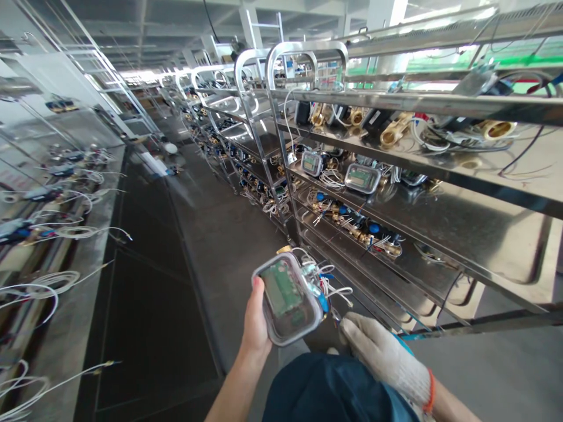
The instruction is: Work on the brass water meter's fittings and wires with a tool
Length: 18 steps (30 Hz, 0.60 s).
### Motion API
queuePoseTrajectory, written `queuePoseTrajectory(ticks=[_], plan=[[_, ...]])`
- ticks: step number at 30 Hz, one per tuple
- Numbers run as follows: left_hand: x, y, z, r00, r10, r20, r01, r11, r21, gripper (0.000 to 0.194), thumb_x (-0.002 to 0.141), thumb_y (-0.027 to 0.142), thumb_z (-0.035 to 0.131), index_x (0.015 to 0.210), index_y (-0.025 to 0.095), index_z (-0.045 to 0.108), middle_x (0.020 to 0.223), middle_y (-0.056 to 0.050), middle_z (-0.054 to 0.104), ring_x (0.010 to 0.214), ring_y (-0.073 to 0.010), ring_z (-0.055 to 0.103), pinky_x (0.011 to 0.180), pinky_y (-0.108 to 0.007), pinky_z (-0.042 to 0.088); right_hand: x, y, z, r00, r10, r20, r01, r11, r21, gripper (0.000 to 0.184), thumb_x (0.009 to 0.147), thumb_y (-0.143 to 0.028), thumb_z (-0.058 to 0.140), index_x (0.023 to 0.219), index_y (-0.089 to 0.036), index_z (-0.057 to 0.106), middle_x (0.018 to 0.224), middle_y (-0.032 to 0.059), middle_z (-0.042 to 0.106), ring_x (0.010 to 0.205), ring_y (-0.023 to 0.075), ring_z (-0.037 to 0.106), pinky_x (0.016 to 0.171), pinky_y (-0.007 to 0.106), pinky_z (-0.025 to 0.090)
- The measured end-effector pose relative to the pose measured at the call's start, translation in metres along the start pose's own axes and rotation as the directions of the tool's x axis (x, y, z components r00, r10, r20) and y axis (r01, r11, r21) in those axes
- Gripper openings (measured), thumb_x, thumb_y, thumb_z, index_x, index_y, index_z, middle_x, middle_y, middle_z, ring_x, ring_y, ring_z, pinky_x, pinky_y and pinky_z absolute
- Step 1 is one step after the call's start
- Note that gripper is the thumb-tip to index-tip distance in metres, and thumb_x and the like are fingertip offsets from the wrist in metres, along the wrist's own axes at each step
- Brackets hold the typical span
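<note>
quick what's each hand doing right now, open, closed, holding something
Left hand: closed on the clear-cased meter.
Right hand, gloved: fingers curled beside the wire ends; can't tell whether it's pinching them.

Bench (99,212) (cables (55,285) on it) left, shelf rack (461,234) right — device (284,290) between them.

Background light glares off the steel shelves (444,225); left side blurs.
</note>
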<state>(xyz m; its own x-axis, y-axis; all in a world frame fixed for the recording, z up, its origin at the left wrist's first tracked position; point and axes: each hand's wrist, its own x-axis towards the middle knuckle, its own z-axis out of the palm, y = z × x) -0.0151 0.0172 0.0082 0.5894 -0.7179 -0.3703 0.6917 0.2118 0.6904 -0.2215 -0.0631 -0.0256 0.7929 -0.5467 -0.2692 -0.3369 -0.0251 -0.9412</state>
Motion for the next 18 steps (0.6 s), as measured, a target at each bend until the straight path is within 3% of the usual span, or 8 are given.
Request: queuePoseTrajectory(ticks=[2, 5, 10, 13, 18], plan=[[0.007, 0.011, 0.003, 0.996, -0.09, -0.023, 0.089, 0.993, -0.072, 0.037, 0.097, 0.032, 0.039, 0.091, 0.014, 0.071, 0.078, -0.007, 0.074, 0.067, -0.0201, 0.069, 0.063, -0.028, 0.057, -0.002, -0.007, -0.01, 0.994, -0.107, 0.014, 0.108, 0.982, -0.157, 0.045, 0.097, -0.055, 0.032, 0.076, -0.018, 0.047, 0.07, -0.0011, 0.05, 0.063, 0.011, 0.045, 0.059, 0.024, 0.037], [0.015, 0.021, 0.001, 0.988, -0.154, -0.023, 0.152, 0.986, -0.071, 0.035, 0.097, 0.026, 0.04, 0.089, 0.013, 0.071, 0.08, -0.008, 0.075, 0.065, -0.02, 0.07, 0.061, -0.029, 0.058, 0.001, -0.02, -0.019, 0.981, -0.173, 0.088, 0.19, 0.947, -0.258, 0.041, 0.099, -0.049, 0.031, 0.081, -0.018, 0.05, 0.074, -0.0005, 0.054, 0.064, 0.0113, 0.047, 0.06, 0.024, 0.035], [0.017, 0.02, -0.007, 0.948, -0.272, 0.163, 0.281, 0.959, -0.034, 0.038, 0.098, 0.031, 0.04, 0.095, 0.009, 0.071, 0.086, -0.011, 0.074, 0.072, -0.0208, 0.071, 0.074, -0.032, 0.058, 0.003, -0.039, -0.022, 0.949, -0.247, 0.193, 0.298, 0.905, -0.305, 0.036, 0.1, -0.044, 0.033, 0.083, -0.019, 0.053, 0.073, -0.0015, 0.056, 0.063, 0.0099, 0.048, 0.06, 0.022, 0.033], [0.016, 0.019, -0.005, 0.927, -0.307, 0.217, 0.315, 0.949, -0.001, 0.038, 0.098, 0.032, 0.041, 0.096, 0.007, 0.07, 0.085, -0.011, 0.074, 0.076, -0.0218, 0.071, 0.079, -0.032, 0.057, 0.002, -0.041, -0.021, 0.927, -0.295, 0.232, 0.359, 0.878, -0.318, 0.033, 0.099, -0.041, 0.037, 0.081, -0.019, 0.053, 0.071, -0.0025, 0.054, 0.061, 0.0089, 0.045, 0.059, 0.021, 0.033], [0.008, 0.022, 0.002, 0.965, -0.258, 0.055, 0.258, 0.966, 0.01, 0.03, 0.094, 0.033, 0.051, 0.091, 0.012, 0.071, 0.078, -0.007, 0.074, 0.064, -0.0192, 0.07, 0.069, -0.028, 0.058, 0.007, -0.022, -0.012, 0.952, -0.287, 0.109, 0.307, 0.9, -0.308, 0.035, 0.098, -0.042, 0.037, 0.082, -0.018, 0.056, 0.077, 0.0009, 0.06, 0.066, 0.0115, 0.052, 0.063, 0.023, 0.036]])
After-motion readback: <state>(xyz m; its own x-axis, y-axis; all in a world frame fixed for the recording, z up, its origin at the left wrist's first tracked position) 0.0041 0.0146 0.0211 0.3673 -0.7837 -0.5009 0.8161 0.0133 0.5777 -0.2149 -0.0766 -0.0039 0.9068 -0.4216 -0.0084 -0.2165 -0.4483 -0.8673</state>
